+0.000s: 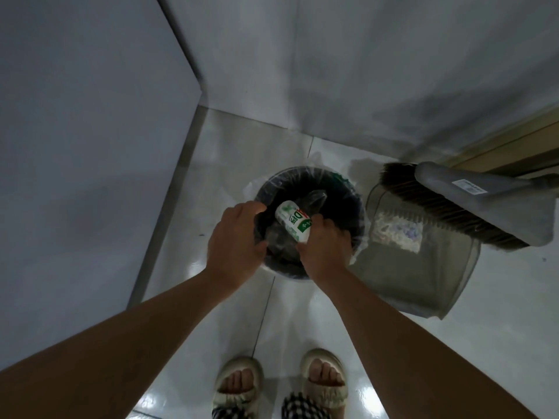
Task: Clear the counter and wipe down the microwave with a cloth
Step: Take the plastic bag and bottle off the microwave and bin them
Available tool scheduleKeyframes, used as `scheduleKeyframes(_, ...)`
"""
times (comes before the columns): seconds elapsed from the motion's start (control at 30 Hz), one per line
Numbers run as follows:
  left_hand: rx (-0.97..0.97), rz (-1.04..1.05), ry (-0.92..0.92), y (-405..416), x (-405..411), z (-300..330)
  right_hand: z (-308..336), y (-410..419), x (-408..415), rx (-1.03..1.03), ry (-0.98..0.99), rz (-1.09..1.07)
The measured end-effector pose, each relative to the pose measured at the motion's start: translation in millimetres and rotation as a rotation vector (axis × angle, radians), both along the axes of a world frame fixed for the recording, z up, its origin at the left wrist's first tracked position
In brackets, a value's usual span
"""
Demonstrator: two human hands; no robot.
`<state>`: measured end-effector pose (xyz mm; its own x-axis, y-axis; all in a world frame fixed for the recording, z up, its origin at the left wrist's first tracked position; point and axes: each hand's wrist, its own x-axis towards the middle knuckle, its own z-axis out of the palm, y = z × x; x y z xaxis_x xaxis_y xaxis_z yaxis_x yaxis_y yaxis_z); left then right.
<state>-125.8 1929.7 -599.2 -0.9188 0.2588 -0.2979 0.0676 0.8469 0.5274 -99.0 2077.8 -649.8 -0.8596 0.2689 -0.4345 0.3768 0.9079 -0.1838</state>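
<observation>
You are at the disposal part of clearing the bench: both hands are over the round black plastic-lined waste bin [348,204], which stands on the glossy white tiled floor [236,152] near the corner where the two walls meet. Your right hand [325,246] has its fingers curled round the small white bottle with a green and red label [292,220], holding it by its lower end, tilted, just above the bin's mouth. Your left hand [234,237] grips something dark and crumpled, probably a bag or wrapper, at the bin's left rim; what exactly it is cannot be told. Just beside the bin on the right lie a grey translucent dustpan [423,276] and a grey broom head with brown bristles [484,204]. The next move, as it seems, calls for letting both items drop inside, then going back for the cloth; neither microwave nor cloth is visible.
</observation>
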Motion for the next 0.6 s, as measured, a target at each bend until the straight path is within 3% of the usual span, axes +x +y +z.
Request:
scheduleKeyframes(0.1,0.002,-0.019,-0.001,-2.2,1.4,0.6,-5.9,-2.4,-3.4,0.066,-0.035,0.043)
scheduleKeyframes(0.23,-0.012,-0.021,-0.028,-2.9,2.5,15.7,15.5,1.1,-2.2,-0.044,-0.078,0.011)
scheduleKeyframes(0.4,-0.023,-0.021,-0.028,-0.1,-0.1,66.6,90.2,13.6,1.7,-0.271,-0.059,-0.09)
scheduleKeyframes(0.6,-0.044,-0.036,-0.029,-0.8,-2.7,158.9,204.3,24.0,5.1,-0.309,-0.044,-0.144)
